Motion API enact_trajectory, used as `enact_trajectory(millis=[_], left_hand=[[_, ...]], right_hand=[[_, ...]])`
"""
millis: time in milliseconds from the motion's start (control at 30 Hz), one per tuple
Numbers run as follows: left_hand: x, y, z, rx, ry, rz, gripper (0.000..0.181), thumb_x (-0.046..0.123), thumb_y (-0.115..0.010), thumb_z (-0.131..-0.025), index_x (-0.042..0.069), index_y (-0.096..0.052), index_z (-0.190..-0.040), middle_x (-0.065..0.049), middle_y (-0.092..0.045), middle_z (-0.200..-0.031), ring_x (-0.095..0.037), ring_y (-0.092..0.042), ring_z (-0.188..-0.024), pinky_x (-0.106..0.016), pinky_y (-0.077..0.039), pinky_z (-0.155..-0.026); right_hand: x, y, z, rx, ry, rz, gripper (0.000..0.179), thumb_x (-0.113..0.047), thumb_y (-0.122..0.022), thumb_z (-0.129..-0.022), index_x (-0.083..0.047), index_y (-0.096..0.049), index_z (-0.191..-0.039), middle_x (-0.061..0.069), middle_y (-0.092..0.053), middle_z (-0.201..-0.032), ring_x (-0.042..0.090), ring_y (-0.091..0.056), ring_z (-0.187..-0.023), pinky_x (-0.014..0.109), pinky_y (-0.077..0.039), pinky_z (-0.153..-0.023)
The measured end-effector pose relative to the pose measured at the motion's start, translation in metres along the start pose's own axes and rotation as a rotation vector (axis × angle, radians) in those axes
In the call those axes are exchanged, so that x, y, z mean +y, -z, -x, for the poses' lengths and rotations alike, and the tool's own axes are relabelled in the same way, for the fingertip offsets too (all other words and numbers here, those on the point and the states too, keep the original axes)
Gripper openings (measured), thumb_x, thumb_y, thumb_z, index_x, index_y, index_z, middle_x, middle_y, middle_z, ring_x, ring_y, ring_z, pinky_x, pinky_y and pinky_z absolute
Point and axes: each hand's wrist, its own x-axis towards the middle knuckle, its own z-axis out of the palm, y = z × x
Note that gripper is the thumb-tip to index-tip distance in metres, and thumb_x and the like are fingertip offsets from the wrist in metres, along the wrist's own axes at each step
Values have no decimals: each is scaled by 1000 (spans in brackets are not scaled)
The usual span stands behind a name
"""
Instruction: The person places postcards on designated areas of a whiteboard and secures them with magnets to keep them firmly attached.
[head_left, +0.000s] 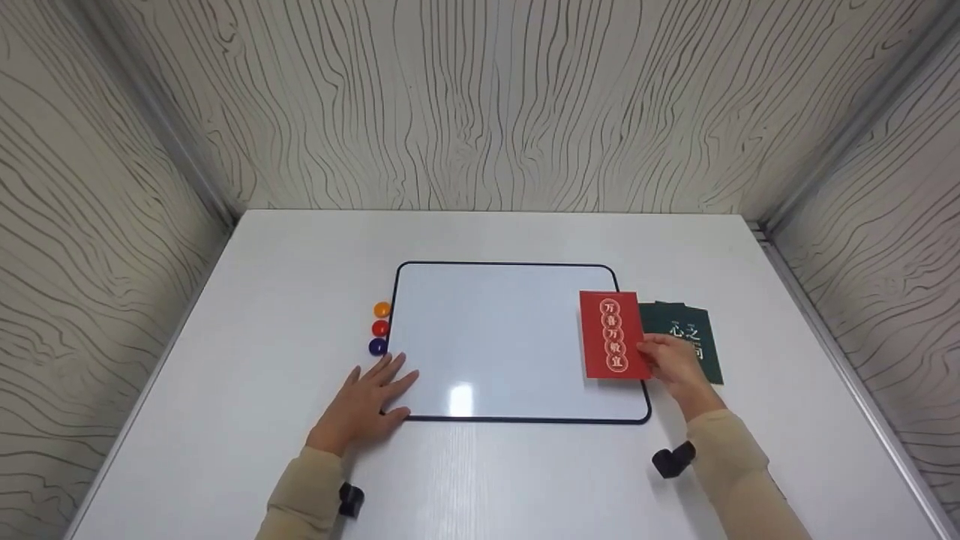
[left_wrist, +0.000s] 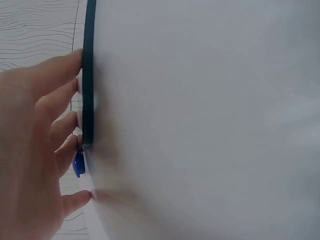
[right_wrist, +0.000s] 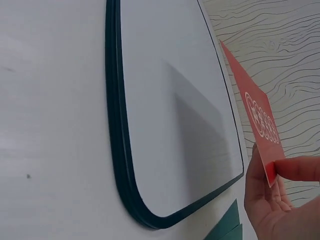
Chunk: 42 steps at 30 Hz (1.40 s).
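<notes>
A whiteboard [head_left: 487,337] with a dark frame lies flat on the white table. My left hand [head_left: 364,405], fingers spread, rests at its near left corner; in the left wrist view, the fingertips [left_wrist: 75,65] are right at the frame. Between thumb and fingers, my right hand [head_left: 675,364] pinches the lower right edge of a red card [head_left: 611,330] with white characters in circles. The card is held above the board's right side, and its shadow falls on the board in the right wrist view. Dark green cards [head_left: 711,352] lie on the table, partly behind the right hand.
Three round magnet-like buttons, orange [head_left: 382,310], red [head_left: 380,328] and blue [head_left: 377,346], sit in a column along the board's left edge. Panels with a wood-grain pattern [head_left: 480,105] enclose the table [head_left: 195,360] at the back and both sides.
</notes>
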Motion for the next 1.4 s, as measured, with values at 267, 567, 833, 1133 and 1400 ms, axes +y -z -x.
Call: enact_trajectory(millis=[267, 567, 833, 1133, 1400], left_hand=[[14, 0, -6, 17, 53, -11, 57, 41, -57, -93, 25, -42, -146, -5, -31, -160, -31, -25, -150, -62, -23, -119], [18, -7, -11, 34, 67, -20, 62, 46, -55, -94, 24, -36, -149, -7, -26, -162, -33, -22, -151, -63, -21, -119], [18, -8, -13, 38, 92, -16, 64, 47, -54, -94, 22, -35, -150, -10, -26, -161, -34, -22, -151, -62, -22, -119], [18, -8, -13, 43, 103, 6, 64, 47, -55, -94, 22, -36, -149, -10, -26, -161, -35, -21, -151, -63, -21, -119], [20, -10, -14, 35, 105, -11, 65, 47, -55, -94, 20, -35, -150, -11, -26, -161, -35, -22, -151, -64, -21, -119]], right_hand=[[0, -14, -1, 1, 5, 26, 43, -13, -53, -96, 6, -45, -134, -4, -60, -98, 3, -57, -86, 13, -52, -74], [-4, -34, 0, -22, -16, 36, 40, -12, -54, -95, 5, -47, -131, 1, -62, -102, 5, -58, -85, 16, -52, -72], [-3, -50, 1, -54, -18, 50, 36, -11, -52, -95, 4, -49, -128, 6, -63, -109, 9, -60, -87, 17, -53, -74], [-7, -68, 4, -68, -4, 64, 34, -10, -53, -94, 4, -52, -124, 7, -65, -107, 11, -61, -88, 19, -52, -75], [-6, -84, 3, -81, 2, 32, 31, -8, -56, -92, 4, -55, -120, 4, -66, -100, 10, -62, -85, 18, -53, -74]])
